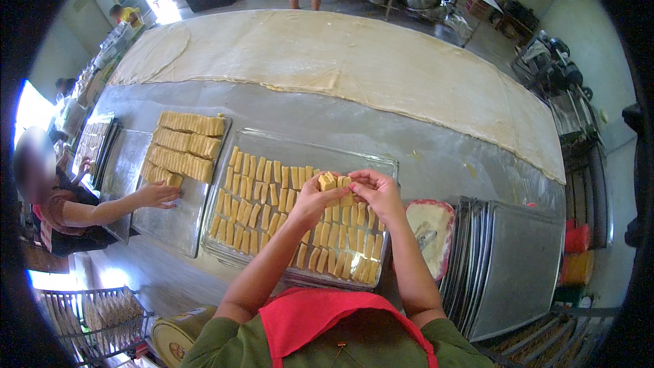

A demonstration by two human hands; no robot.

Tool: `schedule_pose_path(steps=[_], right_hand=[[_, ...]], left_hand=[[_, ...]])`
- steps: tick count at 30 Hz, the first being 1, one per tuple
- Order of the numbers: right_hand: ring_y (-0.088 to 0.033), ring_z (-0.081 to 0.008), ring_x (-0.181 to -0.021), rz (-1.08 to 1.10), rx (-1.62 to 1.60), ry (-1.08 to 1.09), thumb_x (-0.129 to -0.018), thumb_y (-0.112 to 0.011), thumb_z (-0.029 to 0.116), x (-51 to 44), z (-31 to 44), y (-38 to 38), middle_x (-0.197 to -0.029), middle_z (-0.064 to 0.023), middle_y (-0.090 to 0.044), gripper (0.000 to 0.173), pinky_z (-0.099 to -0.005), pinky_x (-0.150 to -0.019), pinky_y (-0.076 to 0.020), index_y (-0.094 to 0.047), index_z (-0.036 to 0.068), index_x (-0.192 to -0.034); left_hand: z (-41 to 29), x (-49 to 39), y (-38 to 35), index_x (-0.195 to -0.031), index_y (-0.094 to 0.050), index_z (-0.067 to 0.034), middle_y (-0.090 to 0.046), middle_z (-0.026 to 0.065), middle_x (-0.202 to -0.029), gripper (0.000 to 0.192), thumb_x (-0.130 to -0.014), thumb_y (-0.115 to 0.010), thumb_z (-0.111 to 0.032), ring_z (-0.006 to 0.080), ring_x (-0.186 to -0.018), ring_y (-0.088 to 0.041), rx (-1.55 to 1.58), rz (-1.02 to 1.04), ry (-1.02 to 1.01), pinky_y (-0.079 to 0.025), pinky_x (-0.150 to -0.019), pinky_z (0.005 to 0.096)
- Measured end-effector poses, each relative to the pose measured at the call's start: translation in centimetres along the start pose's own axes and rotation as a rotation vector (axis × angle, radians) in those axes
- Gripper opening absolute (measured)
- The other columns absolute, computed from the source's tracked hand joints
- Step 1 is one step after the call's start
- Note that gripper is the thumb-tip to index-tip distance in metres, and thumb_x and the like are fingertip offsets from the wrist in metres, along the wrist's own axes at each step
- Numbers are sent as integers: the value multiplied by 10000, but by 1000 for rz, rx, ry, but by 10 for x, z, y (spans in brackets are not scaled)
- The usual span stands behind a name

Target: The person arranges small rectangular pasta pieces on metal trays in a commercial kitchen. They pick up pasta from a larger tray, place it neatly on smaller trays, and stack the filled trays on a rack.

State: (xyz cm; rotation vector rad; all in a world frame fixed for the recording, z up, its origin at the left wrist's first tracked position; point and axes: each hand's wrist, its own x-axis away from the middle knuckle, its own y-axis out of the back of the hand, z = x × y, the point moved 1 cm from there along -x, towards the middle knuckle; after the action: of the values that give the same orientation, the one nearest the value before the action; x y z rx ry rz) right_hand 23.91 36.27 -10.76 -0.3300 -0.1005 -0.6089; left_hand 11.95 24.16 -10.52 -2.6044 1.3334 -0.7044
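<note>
Over a metal baking tray (pixel 311 145) both my hands meet with cut dough strips between the fingers. My left hand (pixel 312 199) grips a small bunch of dough strips (pixel 327 181). My right hand (pixel 377 191) pinches a few more strips (pixel 346 198) right beside that bunch. Rows of pale yellow dough strips (pixel 245 214) lie spaced apart on the tray, which appears to rest on further trays. My forearms cover part of the rows.
A broad dough sheet (pixel 327 56) spans the table's far side. To the left, a co-worker's hand (pixel 159 195) is beside packed dough strips (pixel 179 153) on another tray (pixel 179 230). On the right are a red-rimmed tub of flour (pixel 434 255) holding a scoop and upright stacked trays (pixel 516 266).
</note>
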Motion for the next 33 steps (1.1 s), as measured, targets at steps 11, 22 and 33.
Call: schedule_pose_path(steps=[11,22,33], right_hand=[[-613,-95,-710,-208,147,25,-821,-669,80,-13,-23,44,-859,-29,-653,141,-246,-619,-518,-638,31,-950],[-631,-158,-732,-168,440,297,-813,-672,79,-7,-18,30,-869,-64,-660,117,-283,-657,-500,-651,46,-924],[-593,-87,-798,-154,-50,157,-882,-593,35,-4,-13,56,-901,-7,-628,82,-253,-728,-515,-625,49,-957]], left_hand=[[23,-21,11,-1108,-548,-11,-621,81,-955,288,-833,-628,-43,201,-846,-638,228,-64,101,-537,-762,345],[10,-14,-5,-1104,-567,34,-637,93,-1014,258,-863,-622,-37,180,-877,-647,129,93,159,-543,-756,309],[25,-27,-5,-1089,-557,34,-646,116,-991,264,-862,-620,-83,218,-873,-654,159,-8,171,-549,-736,346]])
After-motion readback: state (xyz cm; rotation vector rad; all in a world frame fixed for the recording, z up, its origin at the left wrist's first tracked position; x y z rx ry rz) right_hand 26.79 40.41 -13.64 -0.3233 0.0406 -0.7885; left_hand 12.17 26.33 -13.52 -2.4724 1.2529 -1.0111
